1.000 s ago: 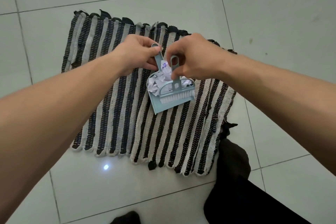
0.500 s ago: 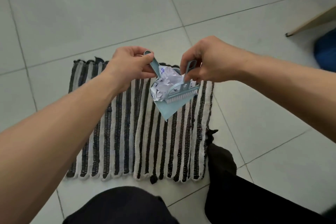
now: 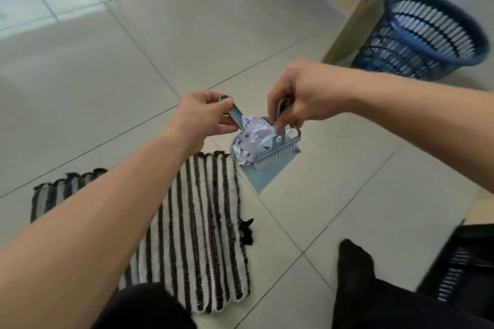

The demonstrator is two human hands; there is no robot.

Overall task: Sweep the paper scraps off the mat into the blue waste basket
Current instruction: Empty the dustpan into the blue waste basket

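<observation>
Left hand (image 3: 203,117) grips a dustpan (image 3: 263,171) of paper scraps (image 3: 251,139); right hand (image 3: 302,96) pinches the brush (image 3: 275,152) against them, above the tiled floor (image 3: 133,61).

Pale tiled floor (image 3: 112,67) with grey grout lines; striped black-and-white mat (image 3: 197,224) at 7 o'clock, blue waste basket (image 3: 417,43) at 2 o'clock beside wooden legs (image 3: 355,16).

Between the hands and the basket (image 3: 430,37) is bare floor (image 3: 334,195). A wooden leg (image 3: 358,16) stands just left of the basket, touching its side in view.
</observation>
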